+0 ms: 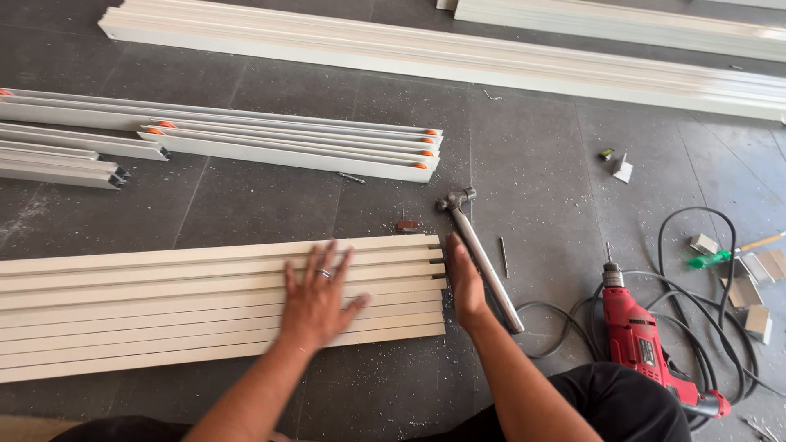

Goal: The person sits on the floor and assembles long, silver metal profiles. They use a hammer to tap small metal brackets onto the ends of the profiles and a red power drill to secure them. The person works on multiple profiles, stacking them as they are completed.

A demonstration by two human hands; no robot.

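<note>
A worker kneels on a dark tiled floor [540,164] strewn with metal shavings, both bare hands on a row of pale aluminium profiles [164,307] laid side by side just in front of the knees. The left hand [318,296], a ring on one finger, lies flat on top of the row near its right end, its grip spread wide with fingers fanned and closed on nothing. The right hand [463,282] stands on edge against the cut ends of the profiles, fingers straight and held together, palm touching the ends, likewise gripping nothing. Just beside that hand lies a hammer [481,255], its handle slanting toward the worker and its head pointing away. To the right, near the worker's dark trouser leg, a red power drill [637,340] rests among loops of black cable [696,245]. A green-handled screwdriver [725,255] and small metal brackets [757,304] lie at the far right. Beyond the row, a second bundle of grey profiles with orange end caps [286,146] stretches across the floor, and farther still long white frame sections [458,53] run corner to corner.
</note>
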